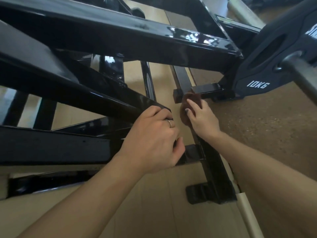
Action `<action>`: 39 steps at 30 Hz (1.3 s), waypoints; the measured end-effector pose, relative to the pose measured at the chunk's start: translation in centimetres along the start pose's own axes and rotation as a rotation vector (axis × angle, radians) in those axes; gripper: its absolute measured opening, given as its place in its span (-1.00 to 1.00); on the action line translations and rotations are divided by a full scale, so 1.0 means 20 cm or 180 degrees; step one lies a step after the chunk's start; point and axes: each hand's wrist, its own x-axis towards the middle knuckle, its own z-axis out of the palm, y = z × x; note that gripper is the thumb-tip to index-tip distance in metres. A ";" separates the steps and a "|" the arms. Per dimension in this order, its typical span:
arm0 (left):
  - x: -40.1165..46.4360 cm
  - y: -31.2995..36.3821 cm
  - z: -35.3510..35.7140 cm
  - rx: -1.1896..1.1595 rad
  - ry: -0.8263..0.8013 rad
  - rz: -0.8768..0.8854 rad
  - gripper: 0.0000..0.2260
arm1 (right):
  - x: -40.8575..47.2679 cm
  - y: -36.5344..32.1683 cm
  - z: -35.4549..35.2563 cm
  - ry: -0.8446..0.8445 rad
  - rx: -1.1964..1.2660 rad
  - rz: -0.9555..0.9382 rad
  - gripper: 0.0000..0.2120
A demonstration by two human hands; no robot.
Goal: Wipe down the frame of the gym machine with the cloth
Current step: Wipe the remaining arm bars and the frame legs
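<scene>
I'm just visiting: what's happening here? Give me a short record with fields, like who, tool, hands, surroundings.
who: a person, bare arms, seen from a head camera
tool: brown cloth
right hand: presses the cloth on a low black frame bar near the floor
left hand: grips the end of a slanted frame beam; ring on one finger
nearby: weight plate marked 10KG, on a metal peg
floor: tan tiles, rougher brown surface to the right

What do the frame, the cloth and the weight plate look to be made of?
Frame: likely steel tube, glossy black paint; it mirrors window light.
Cloth: soft brown fabric, maybe microfibre; it bunches under the right hand.
Weight plate: matte dark, probably rubber-coated; dull sheen, printed 10KG.
</scene>
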 end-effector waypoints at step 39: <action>0.01 -0.01 0.02 0.0002 0.0060 0.0082 -0.65 | -0.20 0.05 -0.05 0.0000 -0.0028 0.0679 -0.50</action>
